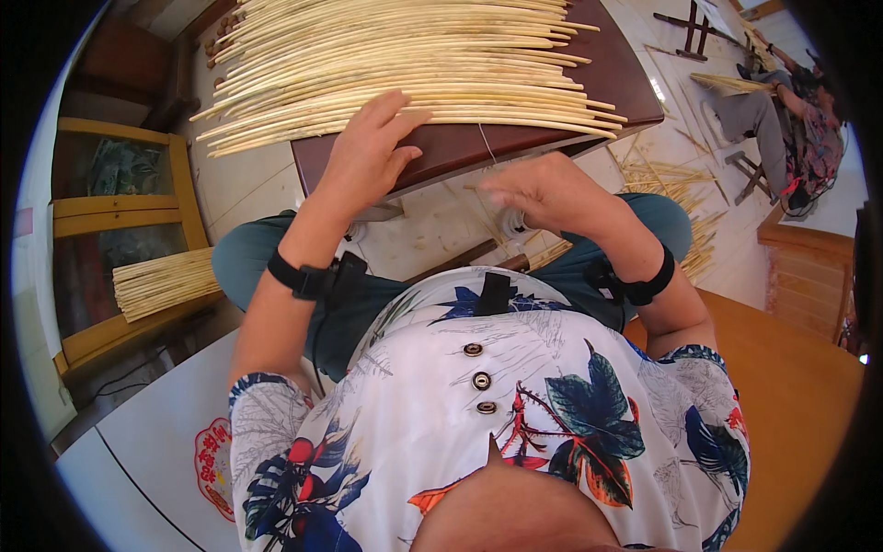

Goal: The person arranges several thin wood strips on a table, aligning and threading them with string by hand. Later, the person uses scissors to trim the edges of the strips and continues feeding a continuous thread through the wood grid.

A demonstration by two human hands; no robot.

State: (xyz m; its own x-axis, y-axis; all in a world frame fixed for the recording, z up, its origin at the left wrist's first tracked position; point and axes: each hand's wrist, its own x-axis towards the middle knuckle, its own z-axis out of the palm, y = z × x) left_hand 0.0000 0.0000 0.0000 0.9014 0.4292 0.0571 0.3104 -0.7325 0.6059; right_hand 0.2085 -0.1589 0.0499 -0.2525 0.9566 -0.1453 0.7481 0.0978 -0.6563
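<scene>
On the dark red table (636,87), pale sticks (405,60) are laid side by side, their length running from left to right, and the table's left edge is overhung by their ends. The nearest sticks are met by the fingertips of the left hand (361,158), which is reached over the table's near edge. Its fingers are loosely parted and slightly bent, and nothing is grasped by it.

From the near edge of the sticks, a thin thread (487,143) is hung toward the right hand (554,191), which is held just short of the table, well apart from the left hand. Its fingers are curled together and blurred; whether the thread is pinched between them cannot be told.

Both wrists are banded with black straps (299,278). A white shirt (432,359) printed with leaves is worn, with dark teal trousers (253,258). At the left, a bundle (166,285) of similar pale lengths is set by a yellow-framed cabinet (189,198). At the right, the tiled floor (258,184) is strewn with stalks (676,207). Beyond them, a co-worker (809,147) is seated, by whose hand more pale lengths (736,84) are seen.
</scene>
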